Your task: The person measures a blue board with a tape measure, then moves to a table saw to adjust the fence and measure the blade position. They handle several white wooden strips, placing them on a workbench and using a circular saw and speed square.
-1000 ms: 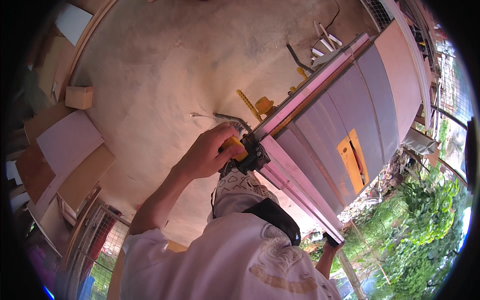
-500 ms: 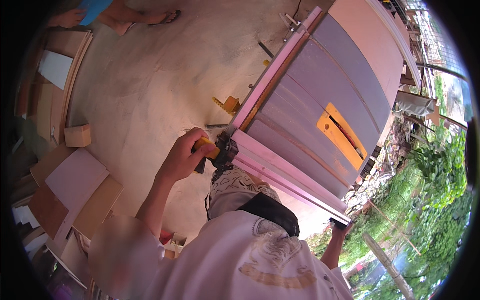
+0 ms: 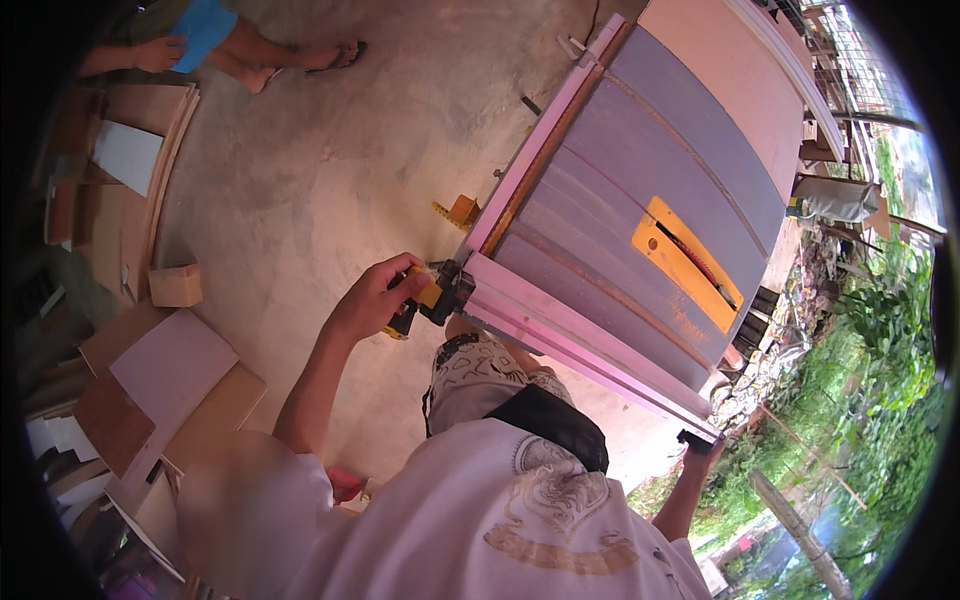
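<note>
gray saw tabletop (image 3: 595, 205) stretches beyond the left hand (image 3: 375, 300), which curls closed around the yellow lever (image 3: 428, 289) of a rip fence (image 3: 580, 338) spanning to the right hand (image 3: 705, 457), whose closure at the black end cap (image 3: 694, 440) i cannot tell. both ends want even, level support.

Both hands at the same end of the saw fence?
No, the left hand is on the yellow handle at one end of the saw fence, the right hand at the other.
</note>
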`<state>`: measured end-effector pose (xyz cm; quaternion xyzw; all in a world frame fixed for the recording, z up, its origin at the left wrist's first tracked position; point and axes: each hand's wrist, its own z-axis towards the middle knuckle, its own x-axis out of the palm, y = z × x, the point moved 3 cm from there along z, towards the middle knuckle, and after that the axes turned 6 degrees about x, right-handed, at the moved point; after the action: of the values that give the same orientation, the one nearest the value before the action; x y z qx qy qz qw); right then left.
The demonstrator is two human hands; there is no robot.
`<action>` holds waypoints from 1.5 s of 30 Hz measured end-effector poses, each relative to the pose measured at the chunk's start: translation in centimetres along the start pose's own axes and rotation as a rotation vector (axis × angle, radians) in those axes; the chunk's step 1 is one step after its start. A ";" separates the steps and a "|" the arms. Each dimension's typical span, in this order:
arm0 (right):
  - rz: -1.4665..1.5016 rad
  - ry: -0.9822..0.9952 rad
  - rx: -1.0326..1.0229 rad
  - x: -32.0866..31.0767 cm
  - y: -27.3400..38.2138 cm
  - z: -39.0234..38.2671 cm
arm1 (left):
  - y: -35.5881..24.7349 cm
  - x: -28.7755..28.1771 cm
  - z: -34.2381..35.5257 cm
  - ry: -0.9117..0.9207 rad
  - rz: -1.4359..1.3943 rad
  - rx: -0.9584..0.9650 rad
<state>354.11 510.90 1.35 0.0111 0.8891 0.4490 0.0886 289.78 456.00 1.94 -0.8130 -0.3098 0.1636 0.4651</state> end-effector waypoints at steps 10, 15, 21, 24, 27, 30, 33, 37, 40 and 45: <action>-0.225 0.104 -0.023 -1.9 -0.4 3.4 | 1.7 -0.1 0.2 0.008 -0.060 -0.019; -0.377 0.182 -0.134 -2.8 0.5 5.9 | 2.1 0.1 0.1 -0.041 -0.102 0.019; -0.485 0.184 -0.023 0.5 -1.0 3.7 | 1.5 0.5 0.3 0.013 -0.119 0.026; -0.305 0.148 0.103 0.1 2.2 3.1 | 1.9 -0.1 0.5 0.033 -0.167 0.007; -0.275 0.044 0.124 0.7 5.0 2.7 | 2.5 -0.4 0.3 -0.003 -0.122 0.061; -0.247 -0.063 0.188 1.0 5.9 2.3 | 3.3 -0.4 0.6 -0.051 -0.078 0.163; -0.232 -0.080 0.205 1.7 5.3 1.6 | 3.5 -0.6 0.9 -0.023 -0.076 0.160; -0.349 0.006 0.180 1.8 2.9 1.5 | 2.7 -0.7 1.6 0.081 -0.072 0.093; -0.289 0.006 0.179 0.5 4.4 1.9 | 1.7 -1.3 1.4 -0.022 -0.009 0.081; -0.184 0.063 0.150 1.3 2.3 2.3 | -1.5 -0.6 0.5 -0.011 0.251 0.019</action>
<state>353.10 514.26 1.69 -0.0778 0.9198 0.3712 0.1004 288.55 456.46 2.93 -0.8399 -0.2067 0.2278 0.4471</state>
